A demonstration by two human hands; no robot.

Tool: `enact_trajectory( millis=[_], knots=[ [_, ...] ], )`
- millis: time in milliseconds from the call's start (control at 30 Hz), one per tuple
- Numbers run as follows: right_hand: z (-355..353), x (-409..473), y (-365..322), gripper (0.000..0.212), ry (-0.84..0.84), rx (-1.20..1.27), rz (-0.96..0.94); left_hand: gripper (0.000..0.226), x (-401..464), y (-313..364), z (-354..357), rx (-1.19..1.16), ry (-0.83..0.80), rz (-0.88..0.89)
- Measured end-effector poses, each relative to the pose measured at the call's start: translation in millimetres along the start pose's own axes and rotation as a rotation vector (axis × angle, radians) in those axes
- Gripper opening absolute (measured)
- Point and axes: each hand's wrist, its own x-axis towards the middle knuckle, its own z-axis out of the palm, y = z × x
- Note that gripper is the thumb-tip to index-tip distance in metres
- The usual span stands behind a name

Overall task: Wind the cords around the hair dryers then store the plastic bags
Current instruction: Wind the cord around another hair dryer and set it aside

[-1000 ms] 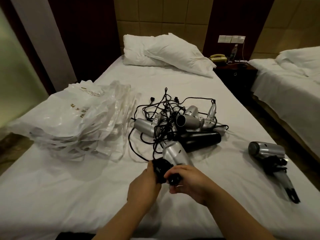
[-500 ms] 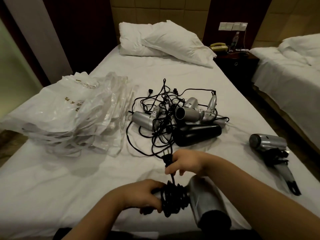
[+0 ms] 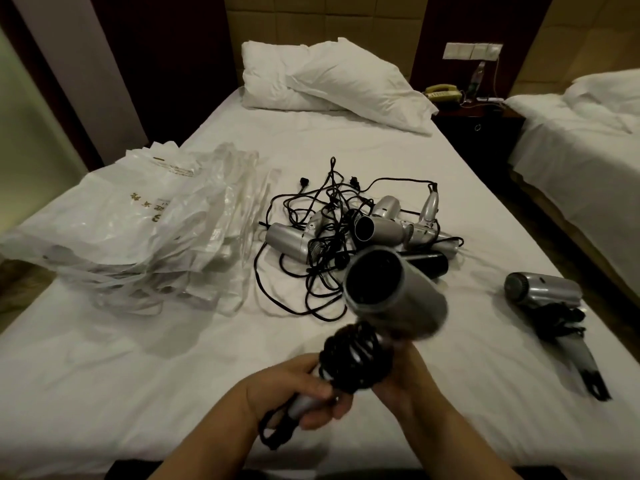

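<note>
A cord is being wound around a hair dryer above the near part of the bed (image 3: 346, 140).

One wrapped dryer (image 3: 550, 306) is lying at the right; a tangled pile of dryers (image 3: 360, 233) and the plastic bags (image 3: 138, 230) at the left are waiting. The silver hair dryer (image 3: 391, 299) is being held up, its handle gripped by the curled fingers of the left hand (image 3: 298, 389), its wound cord (image 3: 353, 355) being cupped by the right hand (image 3: 401, 375).

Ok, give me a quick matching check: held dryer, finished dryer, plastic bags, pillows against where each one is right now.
Things:
1. held hair dryer
2. wound hair dryer
3. plastic bags
4. pillows

Places:
A. head of the bed
B. left side of the bed
C. right side of the bed
D. in both hands, above the bed

Pairs: 1-D, 2-C, 3-B, 4-A
</note>
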Motion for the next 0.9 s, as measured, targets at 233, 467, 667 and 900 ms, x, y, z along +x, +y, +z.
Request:
enact_trajectory(
  millis=[233, 467, 667, 900],
  knots=[
    [-20, 0, 17, 0.015, 0.496, -0.038, -0.112, 0.053, 14, -20, -8, 0.24, 0.632, -0.083],
    [-41, -19, 44, 0.012, 0.707, -0.089, 0.024, 0.036, 18, -58, -25, 0.367, 0.954, -0.186],
    [-44, -31, 62, 0.02, 0.692, -0.13, 0.099, 0.016, 21, -87, -14, -0.108, 0.979, 0.025],
    [-34, -19, 74, 0.021, 0.654, -0.286, 0.279, 0.022, 37, -94, -4, -0.081, 1.011, 0.033]
  ],
)
